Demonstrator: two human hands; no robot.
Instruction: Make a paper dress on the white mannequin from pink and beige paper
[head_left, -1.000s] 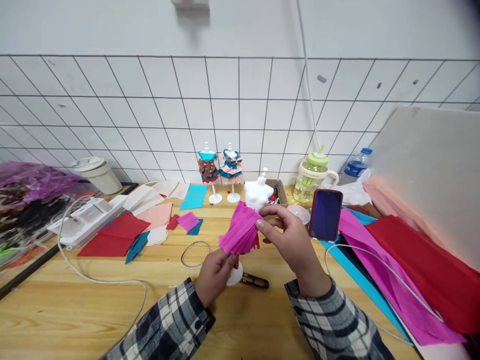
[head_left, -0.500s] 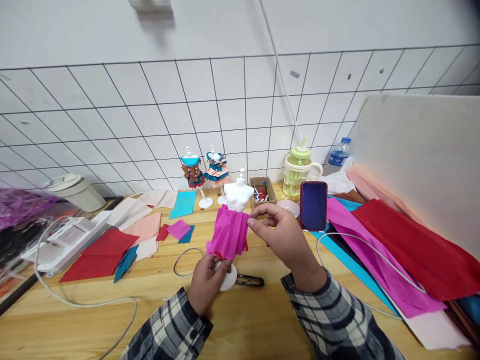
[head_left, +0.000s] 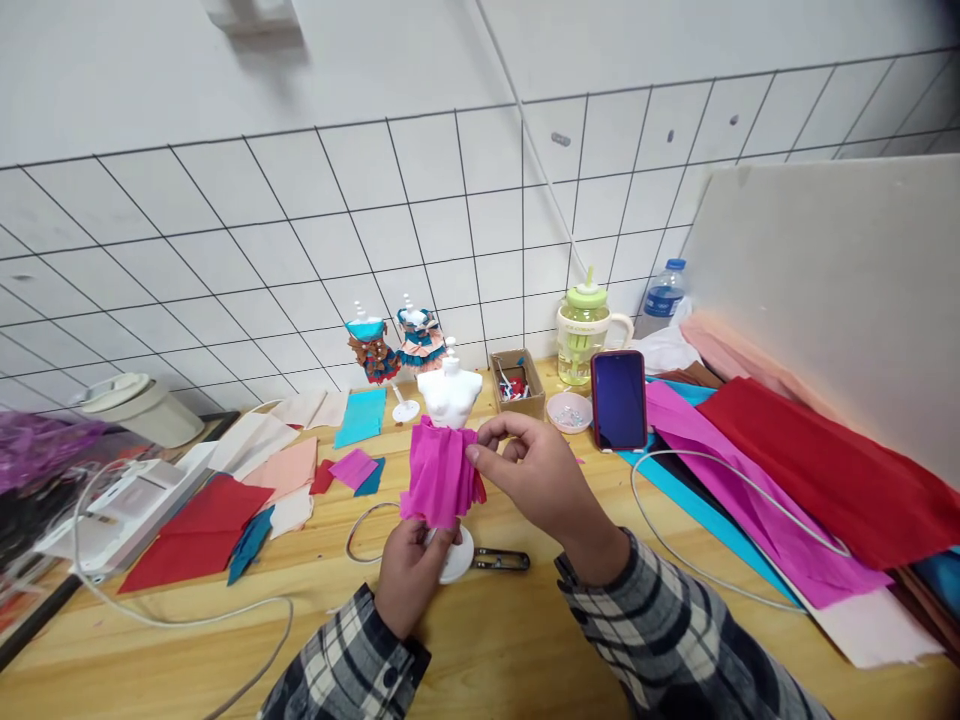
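Observation:
A small white dress-form mannequin [head_left: 450, 392] stands in front of me, tilted slightly, with a pleated magenta fabric skirt [head_left: 439, 470] round its waist. Red fabric shows at the skirt's right edge. Just under the hem, my left hand [head_left: 414, 572] is closed round the mannequin's stand; its fingers are partly hidden. My right hand [head_left: 536, 478] pinches the skirt's upper right edge between thumb and forefinger. Beside the stand's round white base [head_left: 459, 558] lie small black thread snips [head_left: 501, 560].
Two dressed mini mannequins [head_left: 373, 352] stand at the back. A box of small items [head_left: 517, 385], a pink dish [head_left: 568, 412], a green-lidded bottle [head_left: 582, 335] and a phone [head_left: 619, 400] are behind my right hand. Fabric pieces lie left [head_left: 199, 530] and right [head_left: 817, 460]; a cable [head_left: 187, 620] crosses the left.
My view has tilted and shifted a little, so the mannequin and right hand appear further left. Both hands keep their holds on the stand and skirt.

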